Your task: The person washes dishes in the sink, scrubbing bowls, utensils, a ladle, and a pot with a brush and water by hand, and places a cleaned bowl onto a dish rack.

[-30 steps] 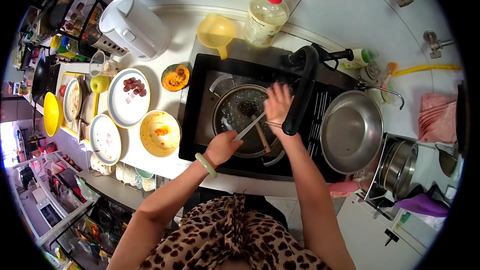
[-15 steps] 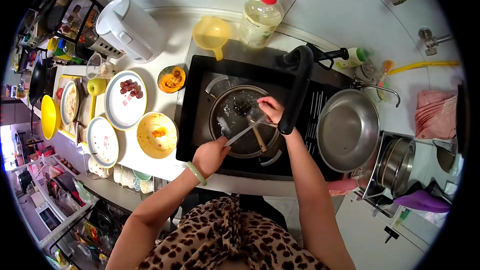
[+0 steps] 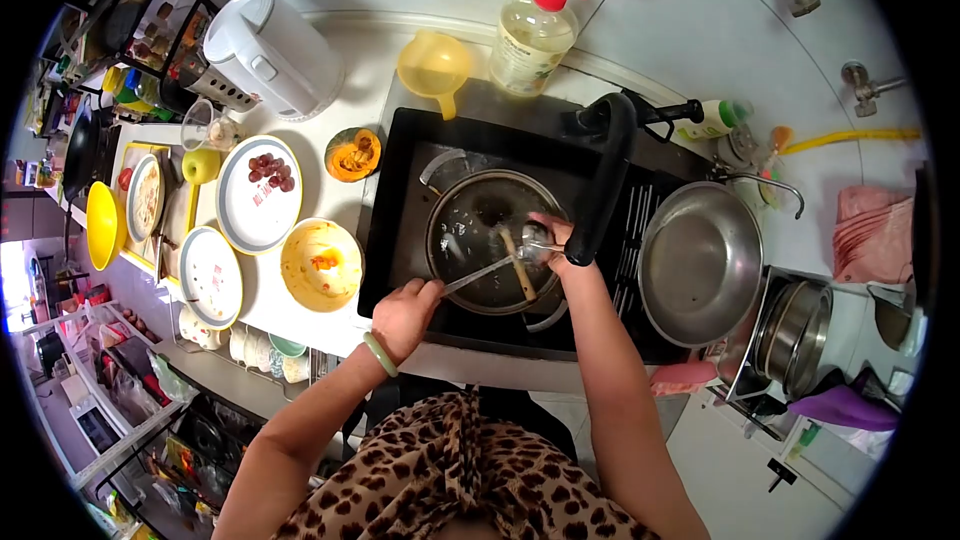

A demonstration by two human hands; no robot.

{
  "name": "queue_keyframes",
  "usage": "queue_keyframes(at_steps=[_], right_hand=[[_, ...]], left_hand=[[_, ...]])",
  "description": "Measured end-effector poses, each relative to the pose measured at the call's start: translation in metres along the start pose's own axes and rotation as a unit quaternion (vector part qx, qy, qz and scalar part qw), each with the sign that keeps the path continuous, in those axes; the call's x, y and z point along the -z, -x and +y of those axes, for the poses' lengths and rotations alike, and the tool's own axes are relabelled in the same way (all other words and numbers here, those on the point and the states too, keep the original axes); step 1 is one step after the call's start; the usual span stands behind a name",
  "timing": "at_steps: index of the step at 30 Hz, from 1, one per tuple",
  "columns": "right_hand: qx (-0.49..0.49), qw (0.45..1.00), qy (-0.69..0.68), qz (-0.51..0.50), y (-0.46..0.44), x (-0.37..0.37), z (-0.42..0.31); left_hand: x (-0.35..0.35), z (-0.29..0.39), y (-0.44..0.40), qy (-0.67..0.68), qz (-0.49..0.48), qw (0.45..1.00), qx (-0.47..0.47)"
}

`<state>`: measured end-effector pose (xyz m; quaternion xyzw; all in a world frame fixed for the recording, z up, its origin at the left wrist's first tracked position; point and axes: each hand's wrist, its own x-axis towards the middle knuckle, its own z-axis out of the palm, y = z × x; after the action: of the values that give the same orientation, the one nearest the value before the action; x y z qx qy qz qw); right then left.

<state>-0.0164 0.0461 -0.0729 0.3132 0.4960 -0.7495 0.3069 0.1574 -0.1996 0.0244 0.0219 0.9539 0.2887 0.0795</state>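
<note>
In the black sink (image 3: 400, 230) stands a metal pot (image 3: 432, 258) with water in it. My left hand (image 3: 405, 318), a pale green bangle at its wrist, is closed on the handle end of a long metal ladle (image 3: 480, 275), held slanting over the pot. At the other end my right hand (image 3: 556, 240) is closed around the shiny rounded head, partly behind the black faucet (image 3: 605, 175). Below the ladle, a wooden handle (image 3: 526, 282) leans in the pot; what it belongs to is hidden in the water.
A yellow bowl (image 3: 340, 292) with orange residue, a plate of grapes (image 3: 240, 210), a cut pumpkin (image 3: 352, 155) and a white kettle (image 3: 290, 70) stand left. Behind the sink are a yellow scoop (image 3: 430, 65) and a pump bottle (image 3: 530, 50). A steel pan (image 3: 700, 265) lies right.
The ladle's rounded head now shows at my right hand, which has lowered and wrapped around it. My left hand has shifted slightly left with the handle. The whole view has moved a little.
</note>
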Motion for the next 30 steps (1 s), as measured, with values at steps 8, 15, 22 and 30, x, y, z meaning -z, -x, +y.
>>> queue_keyframes(at_steps=[8, 15, 22, 30], right_hand=[[0.054, 0.957, 0.264, -0.108, 0.051, -0.017, -0.027], [0.175, 0.907, 0.373, -0.090, 0.030, -0.017, 0.026], [0.135, 0.892, 0.422, 0.090, 0.042, 0.016, 0.026], [0.073, 0.960, 0.271, -0.003, 0.011, -0.004, 0.058]], left_hand=[[0.007, 0.008, -0.003, 0.552, -0.205, 0.748, 0.306], [0.033, 0.032, -0.002, 0.629, -0.288, 0.618, 0.374], [0.012, 0.055, -0.001, 0.625, -0.320, 0.645, 0.302], [0.038, 0.038, -0.003, 0.593, -0.290, 0.669, 0.342]])
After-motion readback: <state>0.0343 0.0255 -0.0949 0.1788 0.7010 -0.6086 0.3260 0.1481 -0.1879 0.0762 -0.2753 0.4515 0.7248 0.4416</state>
